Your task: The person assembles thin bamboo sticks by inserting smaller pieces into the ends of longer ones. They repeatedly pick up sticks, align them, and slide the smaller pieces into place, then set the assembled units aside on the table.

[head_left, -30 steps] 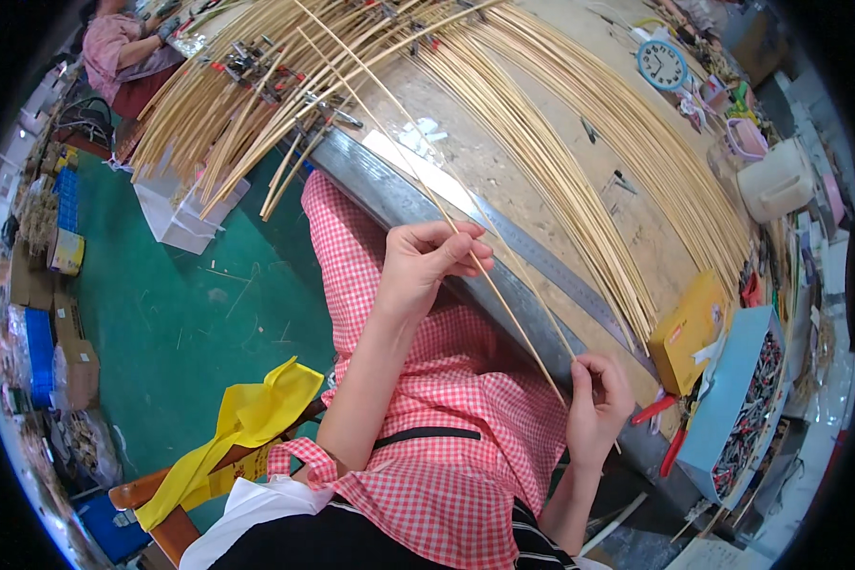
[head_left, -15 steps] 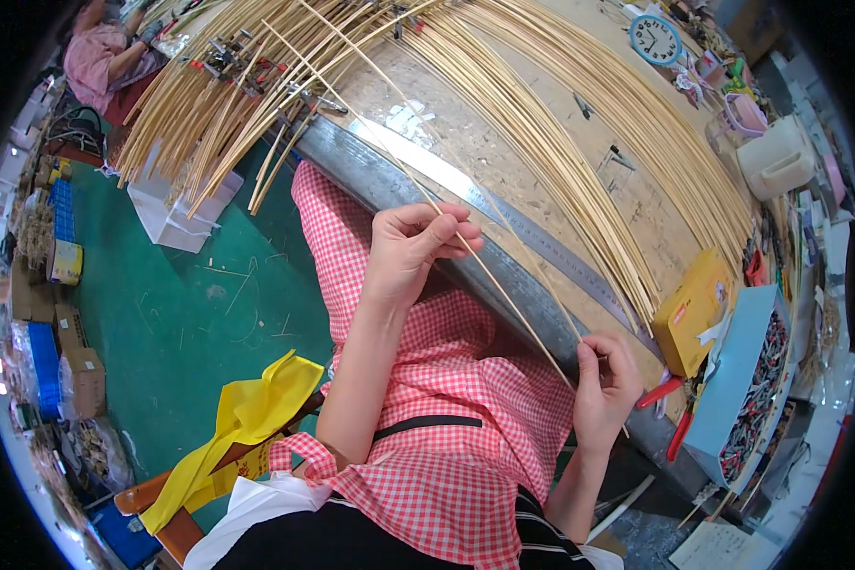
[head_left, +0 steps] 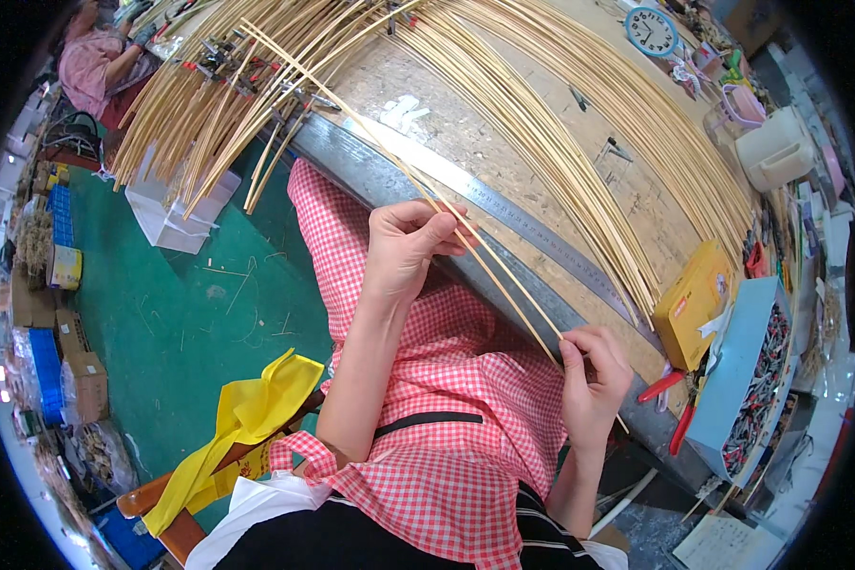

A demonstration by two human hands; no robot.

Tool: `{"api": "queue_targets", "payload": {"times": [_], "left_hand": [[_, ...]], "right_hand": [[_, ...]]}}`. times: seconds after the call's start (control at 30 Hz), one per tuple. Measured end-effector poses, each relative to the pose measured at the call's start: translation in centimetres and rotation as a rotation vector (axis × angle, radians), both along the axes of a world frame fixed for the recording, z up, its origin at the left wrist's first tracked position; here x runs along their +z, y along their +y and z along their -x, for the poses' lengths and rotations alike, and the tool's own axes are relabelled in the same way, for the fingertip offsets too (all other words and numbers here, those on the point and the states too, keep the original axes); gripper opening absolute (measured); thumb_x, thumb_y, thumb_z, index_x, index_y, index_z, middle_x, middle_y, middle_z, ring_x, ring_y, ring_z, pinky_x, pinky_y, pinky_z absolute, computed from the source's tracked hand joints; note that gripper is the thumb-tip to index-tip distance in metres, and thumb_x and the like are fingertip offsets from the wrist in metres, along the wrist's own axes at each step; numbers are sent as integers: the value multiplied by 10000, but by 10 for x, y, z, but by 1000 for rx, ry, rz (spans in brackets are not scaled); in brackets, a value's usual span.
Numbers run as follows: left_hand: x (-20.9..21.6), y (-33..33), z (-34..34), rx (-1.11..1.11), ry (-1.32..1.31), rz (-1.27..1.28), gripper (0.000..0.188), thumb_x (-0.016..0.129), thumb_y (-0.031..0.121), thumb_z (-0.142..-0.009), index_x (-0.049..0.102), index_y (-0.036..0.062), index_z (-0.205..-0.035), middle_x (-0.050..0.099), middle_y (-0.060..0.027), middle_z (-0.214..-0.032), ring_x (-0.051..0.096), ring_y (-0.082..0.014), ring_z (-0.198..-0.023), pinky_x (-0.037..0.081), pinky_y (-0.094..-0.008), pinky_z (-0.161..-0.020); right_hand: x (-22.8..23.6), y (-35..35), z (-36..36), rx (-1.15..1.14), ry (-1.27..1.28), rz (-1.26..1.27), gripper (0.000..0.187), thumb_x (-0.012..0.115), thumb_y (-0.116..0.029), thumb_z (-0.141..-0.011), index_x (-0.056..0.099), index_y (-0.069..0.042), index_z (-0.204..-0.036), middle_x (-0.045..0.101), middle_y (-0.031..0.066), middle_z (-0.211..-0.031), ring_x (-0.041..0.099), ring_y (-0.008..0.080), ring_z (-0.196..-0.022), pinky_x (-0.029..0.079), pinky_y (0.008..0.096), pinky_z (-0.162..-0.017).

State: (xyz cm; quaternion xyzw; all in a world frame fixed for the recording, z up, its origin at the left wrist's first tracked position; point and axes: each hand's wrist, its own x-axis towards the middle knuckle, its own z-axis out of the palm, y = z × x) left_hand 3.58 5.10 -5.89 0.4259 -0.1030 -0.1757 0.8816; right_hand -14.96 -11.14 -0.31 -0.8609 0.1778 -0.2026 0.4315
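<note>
My left hand (head_left: 410,249) is closed in a pinch on two thin bamboo sticks just above my lap. The first bamboo stick (head_left: 497,281) slants from the upper left down to my right hand. Beside it the second bamboo stick (head_left: 520,282) runs almost parallel, and both come close together beyond my left hand. My right hand (head_left: 598,380) grips them near their lower right ends, with thumb and fingers pressed together. A short tip pokes out below that hand. Under the sticks is my red-and-white checked apron (head_left: 437,342).
A steel ruler (head_left: 541,239) lies along the workbench's metal edge (head_left: 342,161). Long bamboo sticks (head_left: 541,142) lie in bundles on the bench. Red-handled pliers (head_left: 663,385), a yellow box (head_left: 691,304) and a blue box (head_left: 736,370) of small clips stand at right. Another person (head_left: 95,66) sits far left.
The second stick has swung left and down, and now lies alongside the first in my left hand. My right hand has shifted slightly left and up.
</note>
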Motion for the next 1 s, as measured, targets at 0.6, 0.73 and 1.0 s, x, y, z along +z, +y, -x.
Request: {"api": "queue_targets", "payload": {"times": [0.6,0.73,1.0], "left_hand": [[1,0,1,25,39,-39,147,694,66,-852,666,-78,-862,682,-172,-911,711,-249,-801,593,-265,-557],[1,0,1,28,29,-41,161,691,76,-856,665,-80,-884,689,-181,-897,713,-251,-778,587,-262,-549],[0,0,2,36,5,-89,223,688,136,-869,649,-66,-954,698,-193,-813,715,-279,-717,603,-290,-555]], "right_hand": [[2,3,-5,145,25,51,49,599,63,-820,600,50,-868,598,168,-839,606,295,-713,472,333,-630],[-2,2,-4,128,-17,96,97,616,65,-809,623,42,-903,599,162,-846,613,297,-724,480,325,-642],[-12,2,-2,134,-71,366,295,622,108,-699,650,20,-979,599,151,-915,616,309,-814,505,365,-685]]}}
